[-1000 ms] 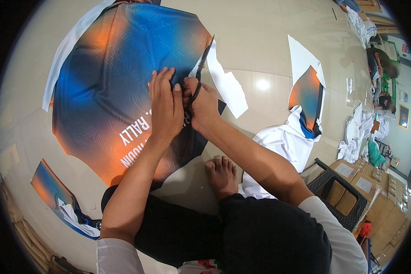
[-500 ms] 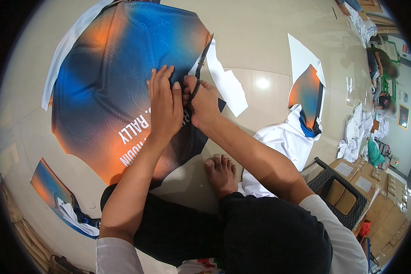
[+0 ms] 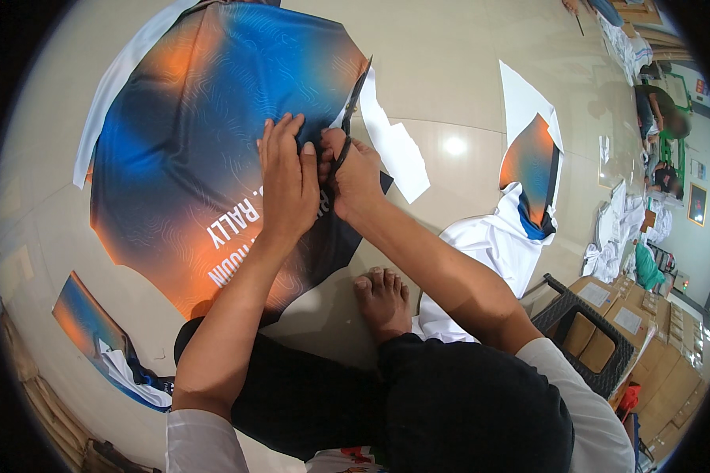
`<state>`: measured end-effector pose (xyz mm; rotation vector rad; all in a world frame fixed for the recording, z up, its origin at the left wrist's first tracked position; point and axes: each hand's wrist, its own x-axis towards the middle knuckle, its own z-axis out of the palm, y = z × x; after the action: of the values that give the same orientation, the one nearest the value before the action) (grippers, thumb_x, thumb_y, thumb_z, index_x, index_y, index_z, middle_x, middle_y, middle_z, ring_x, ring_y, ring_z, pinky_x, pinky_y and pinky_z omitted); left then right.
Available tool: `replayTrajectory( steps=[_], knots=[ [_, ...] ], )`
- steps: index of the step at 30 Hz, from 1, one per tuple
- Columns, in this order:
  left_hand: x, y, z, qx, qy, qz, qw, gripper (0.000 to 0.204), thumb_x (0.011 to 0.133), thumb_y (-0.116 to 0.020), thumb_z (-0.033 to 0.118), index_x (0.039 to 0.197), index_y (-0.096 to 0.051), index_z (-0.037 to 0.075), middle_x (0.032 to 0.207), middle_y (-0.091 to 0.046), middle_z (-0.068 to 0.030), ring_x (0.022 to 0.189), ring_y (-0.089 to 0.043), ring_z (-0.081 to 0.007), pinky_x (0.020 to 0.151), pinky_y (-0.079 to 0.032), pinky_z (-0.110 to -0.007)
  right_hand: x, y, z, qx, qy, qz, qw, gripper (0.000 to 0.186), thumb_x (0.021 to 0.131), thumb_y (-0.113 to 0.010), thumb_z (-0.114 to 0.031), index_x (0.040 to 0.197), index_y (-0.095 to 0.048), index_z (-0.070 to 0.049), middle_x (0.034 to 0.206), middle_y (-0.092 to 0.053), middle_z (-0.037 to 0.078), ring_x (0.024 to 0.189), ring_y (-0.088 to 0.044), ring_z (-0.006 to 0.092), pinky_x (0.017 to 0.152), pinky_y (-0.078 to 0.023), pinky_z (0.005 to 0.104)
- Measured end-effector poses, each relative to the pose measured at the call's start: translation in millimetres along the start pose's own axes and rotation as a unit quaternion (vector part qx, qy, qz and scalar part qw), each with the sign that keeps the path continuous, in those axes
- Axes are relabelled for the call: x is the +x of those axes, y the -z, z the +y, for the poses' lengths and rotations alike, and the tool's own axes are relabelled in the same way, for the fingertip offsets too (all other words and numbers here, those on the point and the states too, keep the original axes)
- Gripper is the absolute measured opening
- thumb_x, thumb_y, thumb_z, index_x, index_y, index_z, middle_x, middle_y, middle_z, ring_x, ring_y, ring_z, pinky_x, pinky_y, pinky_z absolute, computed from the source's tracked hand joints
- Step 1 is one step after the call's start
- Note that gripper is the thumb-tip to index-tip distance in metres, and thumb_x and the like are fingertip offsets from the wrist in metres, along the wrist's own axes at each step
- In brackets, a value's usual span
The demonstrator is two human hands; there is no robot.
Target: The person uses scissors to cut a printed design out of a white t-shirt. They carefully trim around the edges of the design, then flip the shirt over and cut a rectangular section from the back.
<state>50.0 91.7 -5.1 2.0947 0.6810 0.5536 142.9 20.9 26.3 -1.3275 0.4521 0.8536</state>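
Note:
A large printed fabric panel (image 3: 158,158) in blue, orange and black, with white lettering, is spread on the floor before me. My left hand (image 3: 289,185) rests flat on it, fingers stretched out and pointing away. Just right of it, my right hand (image 3: 355,175) grips a pair of black scissors (image 3: 356,96) by the handles. Their blades point away from me along the panel's right edge. Beside the blades lies a ragged white offcut (image 3: 398,154). Part of the handles is hidden by my right fingers.
A smaller printed piece (image 3: 527,162) with white cloth (image 3: 489,244) lies to the right, another printed piece (image 3: 95,323) at the left. My bare foot (image 3: 384,299) is close to the panel. Cardboard boxes (image 3: 655,355) and a black plastic frame (image 3: 588,339) stand at the right; people sit farther off.
Both hands and the scissors stay at nearly the same place on the panel. The whole scene sits very slightly differently in the picture.

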Motion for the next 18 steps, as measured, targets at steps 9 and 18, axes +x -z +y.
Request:
replayTrajectory(
  steps=[9,18],
  knots=[
    [-0.4,-0.4,-0.7,0.002,0.002,-0.006,1.0,0.046,0.118,-0.042,0.024,0.157,-0.048,0.0,0.163,-0.045,-0.0265,0.162,-0.027,-0.0496,0.133,-0.013,-0.064,1.1,-1.1,-2.2,0.006,0.005,0.001,1.0,0.022,0.094,-0.078,-0.022,0.089,-0.066,-0.004,0.077,-0.06,0.004,0.062,-0.057,0.0148,0.056,-0.045,0.0306],
    [-0.4,-1.4,-1.8,0.006,0.003,-0.007,1.0,0.046,0.118,-0.042,0.024,0.157,-0.048,0.0,0.163,-0.045,-0.0265,0.162,-0.027,-0.05,0.133,-0.013,-0.064,0.8,-1.9,-2.2,0.012,0.009,-0.005,1.0,0.022,0.094,-0.078,-0.021,0.088,-0.065,-0.005,0.077,-0.06,0.003,0.062,-0.056,0.0141,0.056,-0.045,0.0302]
  ],
)
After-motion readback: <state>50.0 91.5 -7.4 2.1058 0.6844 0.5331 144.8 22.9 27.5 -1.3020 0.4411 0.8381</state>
